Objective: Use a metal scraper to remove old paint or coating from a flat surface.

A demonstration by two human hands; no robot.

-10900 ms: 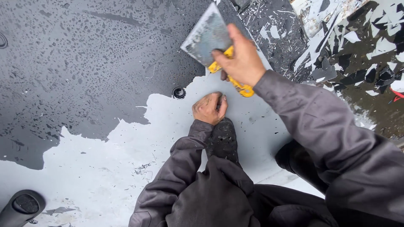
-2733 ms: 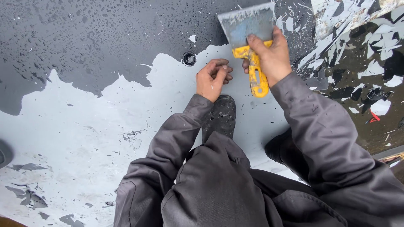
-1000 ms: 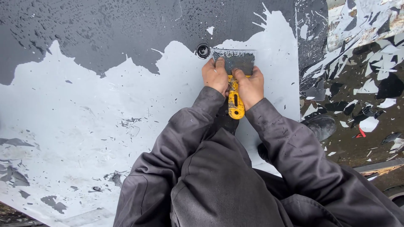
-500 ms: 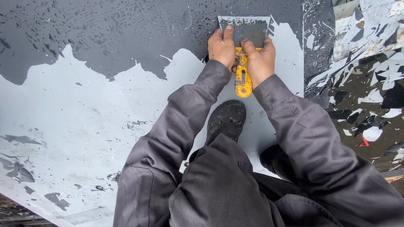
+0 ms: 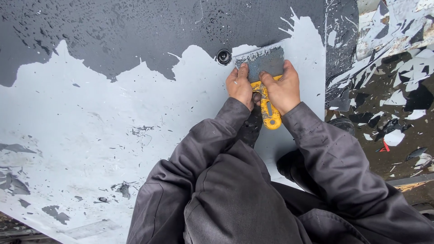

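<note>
Head view looks straight down on a flat panel [image 5: 113, 149] whose near part is pale grey and whose far part is covered by a dark, wet coating [image 5: 113, 31] with a ragged edge between the two. Both hands work one scraper [image 5: 264, 74], a wide metal blade on a yellow handle. Its blade lies low on the panel, its far edge at the boundary of the dark coating, just right of a small round hole [image 5: 224, 57] in the panel. The right hand [image 5: 282, 90] is closed around the yellow handle, whose rounded end shows below the palm. The left hand [image 5: 239, 86] rests on the near left corner of the blade, fingers extended and pressed flat on the metal, not wrapped around anything. The two hands sit close together, either side of the handle. Grey work sleeves [image 5: 199, 149] run down from both wrists toward the camera, and a dark shoe [image 5: 248, 131] shows on the pale surface between the forearms. Off the panel's right edge, the dark ground [image 5: 384, 149] is littered with pale and dark flakes [image 5: 393, 135].
</note>
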